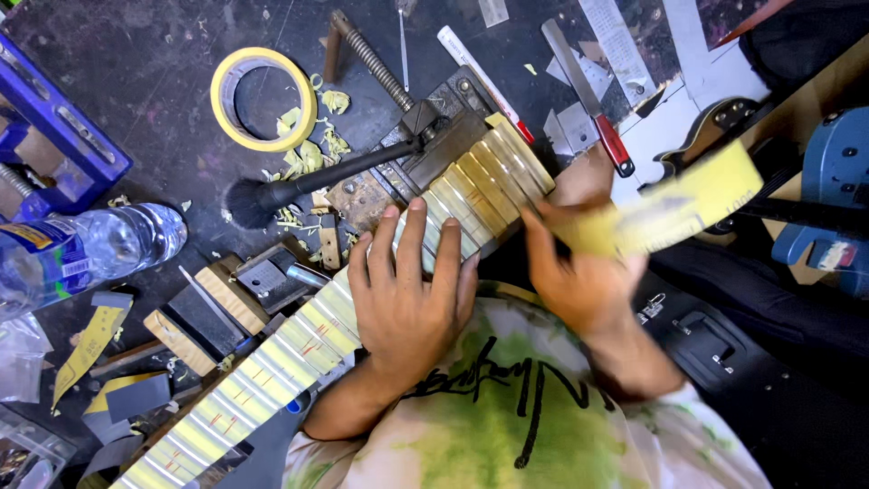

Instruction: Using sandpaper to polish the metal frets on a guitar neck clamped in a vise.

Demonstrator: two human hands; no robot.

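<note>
— What have you got under the hands right now?

— I see a long fretboard (299, 349), masked with pale yellow tape between the frets, running from the lower left up to a metal clamp (412, 149) at the middle of the worktop (145, 81). My left hand (407, 299) lies flat on it, fingers spread and pressing down, closed on nothing. My right hand (579, 272) is pinched shut on a folded strip of yellow sandpaper (674, 208), which is blurred; its near end sits at the fretboard's right edge, just beside the taped upper frets.

— How much room is there around that?

— Tight on the left. A black brush (308, 186) lies against the clamp, with yellow tape scraps strewn around it, and a roll of yellow masking tape (262, 98) rests further up. Small sanding blocks (213, 312) crowd the fretboard's left edge, nearly touching. A water bottle (86, 249) lies on its side near the left border, well apart from the hands.

— And the right?

— A red-handled file (588, 100) lies above my right hand, near it. A black case (724, 353) sits below, and a blue tool (837, 195) stands at the right border. The sandpaper's far end hangs over that side.
</note>
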